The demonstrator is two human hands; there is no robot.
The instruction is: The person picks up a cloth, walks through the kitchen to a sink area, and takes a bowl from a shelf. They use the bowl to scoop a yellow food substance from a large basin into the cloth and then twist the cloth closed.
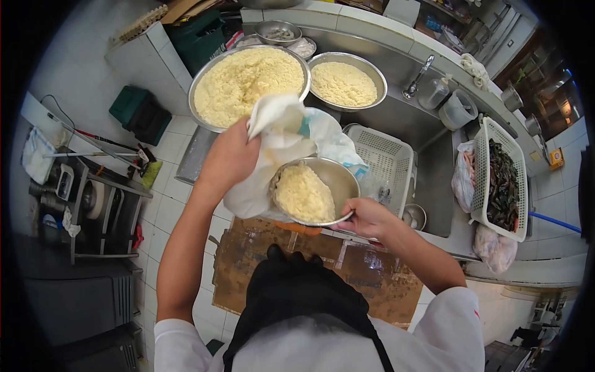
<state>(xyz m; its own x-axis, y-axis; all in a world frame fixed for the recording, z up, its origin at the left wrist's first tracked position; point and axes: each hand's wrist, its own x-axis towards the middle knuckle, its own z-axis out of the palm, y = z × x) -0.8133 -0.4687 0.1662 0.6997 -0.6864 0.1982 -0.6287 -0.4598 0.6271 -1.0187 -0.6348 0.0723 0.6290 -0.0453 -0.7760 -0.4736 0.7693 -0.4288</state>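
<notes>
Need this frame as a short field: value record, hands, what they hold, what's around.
view: head camera, looking down
left hand: grips the top of a white bag
right hand: holds a small bowl by its rim, tilted toward the bag
small bowl contents: yellowish crumbly food
behind: big bowl and mid bowl, both hold the same kind of food
right side: white basket in the sink; tray with dark shellfish
floor: cardboard at the person's feet
</notes>
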